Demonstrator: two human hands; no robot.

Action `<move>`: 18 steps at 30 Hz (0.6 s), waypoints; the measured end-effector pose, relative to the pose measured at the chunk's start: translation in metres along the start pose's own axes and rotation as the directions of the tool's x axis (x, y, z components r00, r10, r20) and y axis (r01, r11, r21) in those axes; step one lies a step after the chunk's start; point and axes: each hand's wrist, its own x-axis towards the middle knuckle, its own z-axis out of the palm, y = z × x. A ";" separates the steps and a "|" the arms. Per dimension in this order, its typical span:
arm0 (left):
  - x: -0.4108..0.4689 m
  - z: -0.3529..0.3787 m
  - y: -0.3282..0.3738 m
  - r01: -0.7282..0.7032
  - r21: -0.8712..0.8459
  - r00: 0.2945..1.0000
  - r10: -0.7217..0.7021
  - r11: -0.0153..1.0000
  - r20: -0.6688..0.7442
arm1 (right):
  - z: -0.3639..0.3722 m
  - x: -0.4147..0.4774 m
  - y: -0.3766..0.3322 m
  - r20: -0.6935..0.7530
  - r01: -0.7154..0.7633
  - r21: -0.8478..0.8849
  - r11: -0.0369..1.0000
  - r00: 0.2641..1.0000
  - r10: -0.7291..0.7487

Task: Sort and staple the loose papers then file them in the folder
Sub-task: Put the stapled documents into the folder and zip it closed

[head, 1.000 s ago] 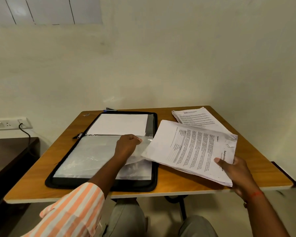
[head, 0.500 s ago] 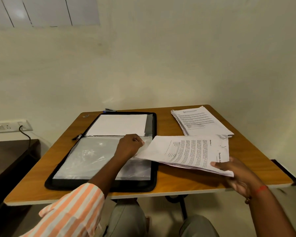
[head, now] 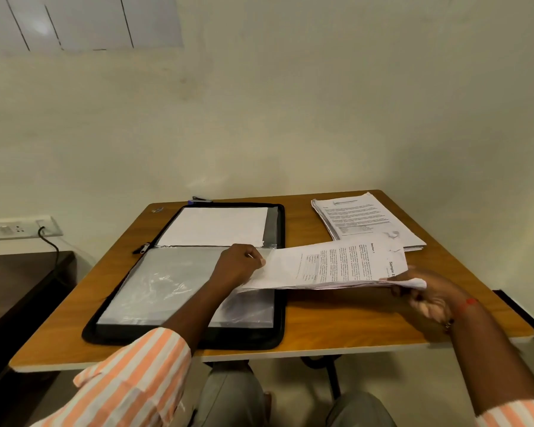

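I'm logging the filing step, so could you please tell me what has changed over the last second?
The paper set in the right hand has dropped from steeply tilted to nearly level and moved left, its edge now at the plastic sleeve that the left hand pinches. Nothing was grasped or released. The folder and the far paper stack stayed put.

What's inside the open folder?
In the folder, the far half holds a white sheet; the near half a clear sleeve, pinched by the left hand. The forearm and the papers in the right hand cover its right side; whether they are inside is unclear.
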 end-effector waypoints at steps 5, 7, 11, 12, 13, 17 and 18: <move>-0.001 0.006 -0.001 0.015 0.017 1.000 -0.016 1.000 0.019 | 0.008 0.000 -0.004 0.165 -0.043 0.013 0.999 0.985 0.040; -0.005 0.008 -0.004 0.005 0.014 1.000 -0.005 1.000 0.031 | 0.014 0.002 -0.003 0.203 0.011 -0.131 0.991 0.979 0.016; -0.026 0.016 -0.015 -0.096 0.015 0.995 0.096 0.995 -0.002 | 0.025 0.013 0.000 0.214 0.070 -0.359 0.931 0.977 0.009; -0.031 0.019 -0.019 -0.134 0.042 0.990 0.136 0.990 -0.034 | 0.024 0.015 0.002 0.209 0.077 -0.384 0.920 0.978 0.005; -0.034 0.020 -0.023 -0.164 0.081 0.983 0.170 0.983 -0.064 | 0.022 0.017 0.004 0.188 0.086 -0.404 0.911 0.982 -0.009; -0.047 0.023 -0.039 -0.231 0.269 0.955 0.270 0.935 -0.120 | 0.014 0.025 0.021 -0.059 0.160 -0.470 0.868 0.975 -0.212; -0.051 0.025 -0.043 -0.247 0.328 0.945 0.302 0.912 -0.126 | 0.017 0.028 0.026 -0.123 0.181 -0.508 0.842 0.952 -0.279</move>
